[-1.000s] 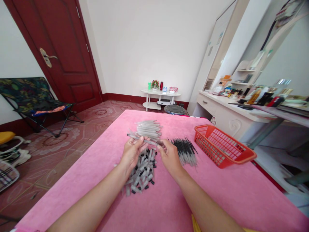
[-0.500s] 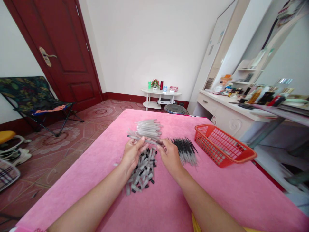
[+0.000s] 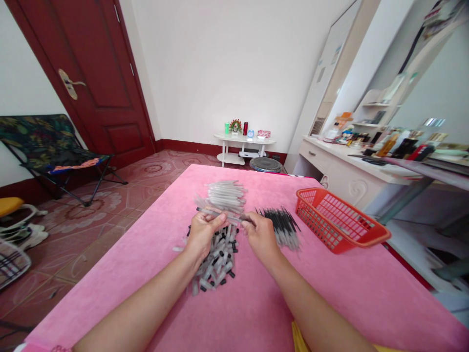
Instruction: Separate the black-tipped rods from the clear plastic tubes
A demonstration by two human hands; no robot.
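My left hand (image 3: 202, 233) is closed on a clear pen (image 3: 225, 215) with a black tip sticking out at the left. The fingers of my right hand (image 3: 259, 231) pinch the dark right end of the same pen, so it lies nearly level between both hands. Under and beside my left hand lies a heap of clear pen caps (image 3: 220, 261) with black ends. Behind the hands rests a pile of clear pen barrels (image 3: 225, 192). Right of my right hand is a bundle of thin black-and-clear pen refills (image 3: 283, 227).
A red plastic basket (image 3: 337, 220) stands on the right of the pink-covered table (image 3: 230, 322). Beyond are a small white side table (image 3: 244, 141) and a dark round lid (image 3: 266, 165). A dressing table (image 3: 351, 166) with bottles is at right, a folding chair (image 3: 54, 146) at left.
Both hands and the pen have shifted slightly to the right. The fingers still grip both ends of the pen; the piles and the basket look the same.
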